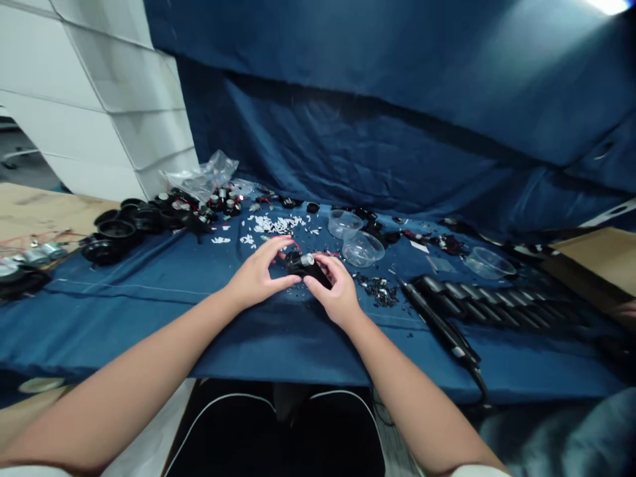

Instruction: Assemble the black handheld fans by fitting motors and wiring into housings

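My left hand (258, 275) and my right hand (335, 291) meet over the blue cloth, holding a small black plastic part (311, 268) between them. A silver motor-like cylinder (307, 260) shows on top of that part, and thin red wires (295, 245) run off beside it. My fingers hide much of the part. Just behind my left hand lies a scatter of white plastic bits (275, 224). Loose black fragments (377, 290) lie to the right of my right hand.
Clear plastic bowls (362, 249) stand behind my hands. Round black parts (116, 233) crowd the left, and black cylinders (497, 301) form rows on the right. A long black corded tool (442, 328) lies near the table's front edge. Blue cloth (348, 132) hangs behind.
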Motion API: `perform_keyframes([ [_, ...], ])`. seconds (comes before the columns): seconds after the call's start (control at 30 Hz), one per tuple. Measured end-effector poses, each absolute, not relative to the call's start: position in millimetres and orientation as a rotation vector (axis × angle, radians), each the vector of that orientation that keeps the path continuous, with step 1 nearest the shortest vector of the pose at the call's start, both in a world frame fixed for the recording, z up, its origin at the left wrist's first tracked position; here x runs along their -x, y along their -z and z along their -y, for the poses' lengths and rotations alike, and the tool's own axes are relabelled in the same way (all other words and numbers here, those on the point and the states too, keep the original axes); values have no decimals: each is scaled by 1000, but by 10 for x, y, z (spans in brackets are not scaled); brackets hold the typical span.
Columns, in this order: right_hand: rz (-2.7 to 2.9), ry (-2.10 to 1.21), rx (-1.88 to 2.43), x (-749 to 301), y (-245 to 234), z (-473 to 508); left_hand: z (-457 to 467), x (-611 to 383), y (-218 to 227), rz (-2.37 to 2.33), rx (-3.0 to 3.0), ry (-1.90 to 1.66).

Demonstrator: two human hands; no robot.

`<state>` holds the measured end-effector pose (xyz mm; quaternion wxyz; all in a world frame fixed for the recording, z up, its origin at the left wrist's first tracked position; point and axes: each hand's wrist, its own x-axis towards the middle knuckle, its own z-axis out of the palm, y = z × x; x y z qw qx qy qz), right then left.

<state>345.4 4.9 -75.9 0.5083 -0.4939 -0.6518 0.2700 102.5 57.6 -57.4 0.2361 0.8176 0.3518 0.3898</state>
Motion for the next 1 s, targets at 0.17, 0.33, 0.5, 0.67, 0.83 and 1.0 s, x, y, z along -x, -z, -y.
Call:
perform_keyframes([
  [0.17, 1600, -631, 1184, -3418, 811, -61, -592, -978, 571, -927, -2316, -1080],
  [0.33, 1661, -775, 1235, -3409, 860, -23, -629, -934, 574, -871, -2271, -1019],
  [0.5, 1782, -992, 1285, -3369, 732, 106, -682, -899, 521, -986, -2043, -1011],
  [0.67, 1940, -1090, 1311, -3299, 502, 246, -705, -915, 410, -1125, -1706, -975],
  [0.83, 1953, -1130, 1398, -3229, 425, 322, -740, -951, 416, -1244, -1546, -911],
  [1.0, 1874, -1222, 1535, -3171, 438, 400, -784, -859, 476, -1471, -1709, -694],
])
